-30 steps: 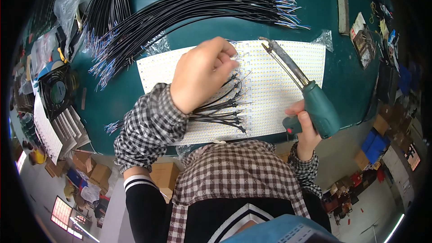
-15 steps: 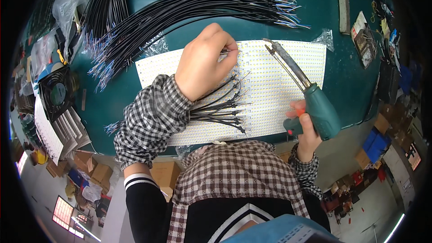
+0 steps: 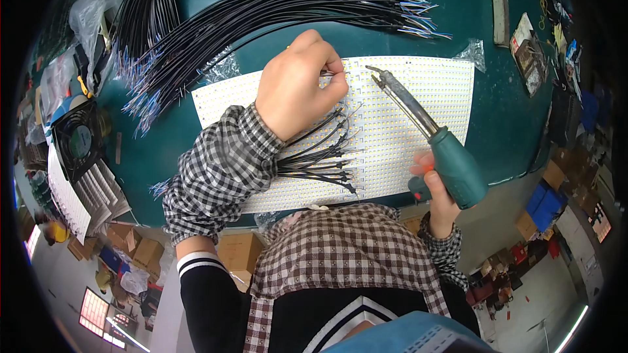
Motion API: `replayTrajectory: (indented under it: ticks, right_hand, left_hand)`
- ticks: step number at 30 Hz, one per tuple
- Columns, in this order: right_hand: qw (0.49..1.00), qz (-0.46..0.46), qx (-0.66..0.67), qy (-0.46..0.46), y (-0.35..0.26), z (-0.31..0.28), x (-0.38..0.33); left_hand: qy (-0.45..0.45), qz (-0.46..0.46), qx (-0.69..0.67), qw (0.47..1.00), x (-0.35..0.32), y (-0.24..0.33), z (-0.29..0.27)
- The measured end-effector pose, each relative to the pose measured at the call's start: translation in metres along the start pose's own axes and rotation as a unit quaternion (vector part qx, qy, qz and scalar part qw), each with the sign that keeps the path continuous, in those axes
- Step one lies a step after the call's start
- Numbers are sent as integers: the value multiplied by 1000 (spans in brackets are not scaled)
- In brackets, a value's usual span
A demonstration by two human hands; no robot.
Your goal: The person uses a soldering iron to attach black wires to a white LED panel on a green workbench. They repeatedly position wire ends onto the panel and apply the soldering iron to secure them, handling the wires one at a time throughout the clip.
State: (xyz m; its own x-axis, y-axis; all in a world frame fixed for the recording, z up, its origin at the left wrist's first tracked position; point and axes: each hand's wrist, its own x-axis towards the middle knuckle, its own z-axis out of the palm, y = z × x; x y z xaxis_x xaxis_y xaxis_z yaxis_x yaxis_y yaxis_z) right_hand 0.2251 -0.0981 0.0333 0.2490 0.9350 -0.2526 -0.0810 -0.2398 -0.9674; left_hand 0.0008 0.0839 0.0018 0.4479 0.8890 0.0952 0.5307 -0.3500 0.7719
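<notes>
My left hand (image 3: 297,88) is closed in a pinch over the upper middle of a white LED board (image 3: 418,163). A bit of black cable shows between its thumb and forefinger; most of it is hidden by the fingers. Wrapped round the grip of a green soldering gun (image 3: 458,170) is my right hand (image 3: 441,199). The gun's tip points up and left, a short way right of my left fingers, and looks apart from them. Below my left hand, several short black cables (image 3: 314,165) fan out with their ends along the board's middle seam.
A large bundle of black cables (image 3: 275,10) with stripped coloured ends lies across the far side of the green table (image 3: 517,137). A black fan (image 3: 80,137) and stacked boards (image 3: 98,189) stand at the left. A small box (image 3: 527,59) sits at the right.
The soldering gun in my right hand has moved left and tilted, bringing its tip nearer my left fingers. My left hand has stayed almost in place, still pinched.
</notes>
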Motion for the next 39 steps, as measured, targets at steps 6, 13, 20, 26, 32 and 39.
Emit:
replayTrajectory:
  ticks: [6,13,20,26,32,39]
  right_hand:
    - [999,13,-47,1,6,-1,-2]
    - [998,-1,-58,-18,6,1,2]
    - [998,1,-62,-10,3,4,3]
    - [998,-1,-61,-12,3,3,3]
    - [996,47,-80,-5,5,1,1]
    - [995,53,-83,-11,6,-1,1]
  left_hand:
    - [-31,-19,4,999,5,0,-4]
    - [-62,-45,9,997,8,2,-9]
    - [-67,-47,25,996,9,3,-8]
    - [-71,-53,33,996,11,5,-7]
    - [-75,-49,33,995,12,4,-7]
    - [-80,-53,36,995,13,6,-8]
